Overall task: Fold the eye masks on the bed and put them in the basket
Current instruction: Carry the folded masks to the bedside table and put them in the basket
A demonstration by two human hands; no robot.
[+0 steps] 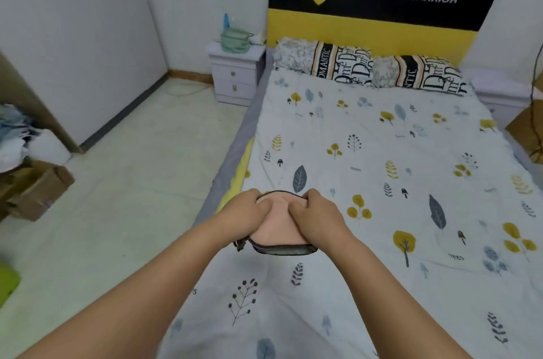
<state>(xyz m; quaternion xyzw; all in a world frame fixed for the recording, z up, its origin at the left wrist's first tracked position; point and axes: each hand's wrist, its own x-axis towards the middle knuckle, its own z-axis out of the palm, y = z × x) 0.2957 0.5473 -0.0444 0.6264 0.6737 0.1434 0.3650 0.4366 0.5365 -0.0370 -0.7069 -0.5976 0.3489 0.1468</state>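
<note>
Both arms reach out over the near left part of the bed (382, 153), just inside its left edge, a little below the middle of the frame. Between the hands sits one eye mask (277, 226), pink on the face turned up, with a dark trim and a dark strap end poking out at its lower left. The left hand (244, 211) grips the mask's left side, fingers curled over the top edge and thumb pressed onto the pink surface. The right hand (318, 219) holds the right side the same way, thumb down on the pink cloth. The two thumbs lie close together near the mask's middle. The mask looks doubled over, a dark-edged layer showing beneath the pink one along the lower edge.

The bedsheet is white with yellow trees and grey leaves. Two patterned pillows (370, 68) lie at the upper middle, against a black and yellow headboard (382, 6). A white nightstand (235, 73) stands left of the bed.
</note>
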